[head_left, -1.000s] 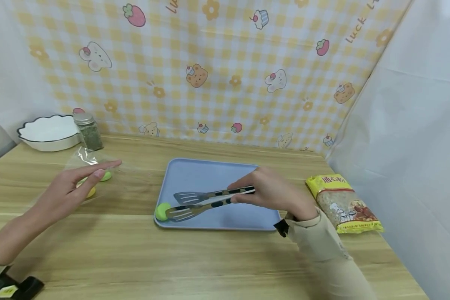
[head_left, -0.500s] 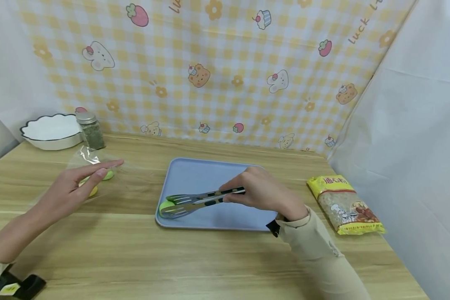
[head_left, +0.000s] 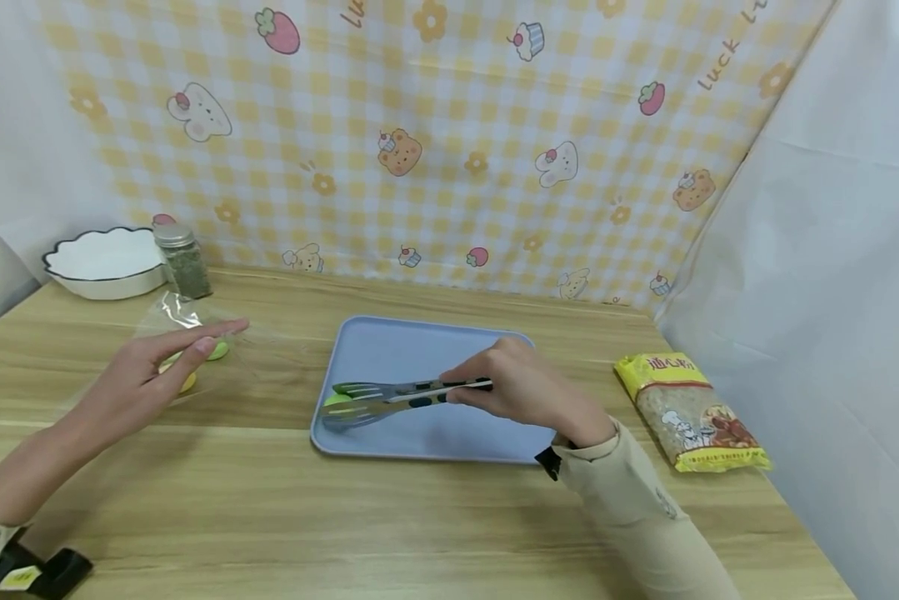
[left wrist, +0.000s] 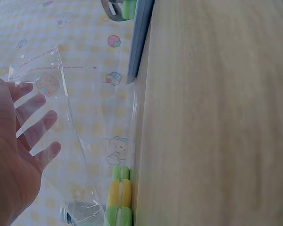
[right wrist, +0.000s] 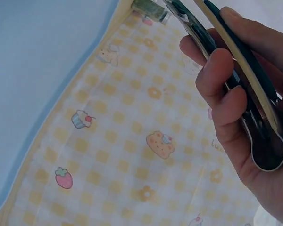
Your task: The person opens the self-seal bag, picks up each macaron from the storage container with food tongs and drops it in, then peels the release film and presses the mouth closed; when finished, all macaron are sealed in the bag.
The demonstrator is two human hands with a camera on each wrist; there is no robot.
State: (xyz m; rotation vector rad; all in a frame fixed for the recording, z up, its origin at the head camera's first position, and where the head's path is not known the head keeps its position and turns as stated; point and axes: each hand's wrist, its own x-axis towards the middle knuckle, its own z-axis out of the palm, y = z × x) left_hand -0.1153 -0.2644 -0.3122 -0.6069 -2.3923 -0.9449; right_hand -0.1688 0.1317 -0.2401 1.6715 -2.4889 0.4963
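In the head view my right hand (head_left: 524, 387) grips slotted metal tongs (head_left: 412, 393) over the blue tray (head_left: 389, 342). The tong heads stand on either side of a green macaron (head_left: 337, 400) at the tray's left end, partly covering it. My right wrist view shows the fingers curled around the tong handles (right wrist: 266, 146). On the left, my left hand (head_left: 152, 362) spreads its straight fingers at the mouth of a clear plastic bag (left wrist: 70, 127), and fingertips show through the film. A green macaron (left wrist: 121, 173) and a yellow macaron (left wrist: 114, 193) lie low, by the tabletop.
Behind the left hand stand a white scalloped dish (head_left: 104, 262) and a jar of dried herbs (head_left: 187, 267). A yellow bag of pasta (head_left: 689, 412) lies right of the tray. A checked curtain (head_left: 456, 167) hangs along the table's back edge.
The tongs have moved left, and their heads have come around the green macaron, which shows less now. The left hand stays at the bag.
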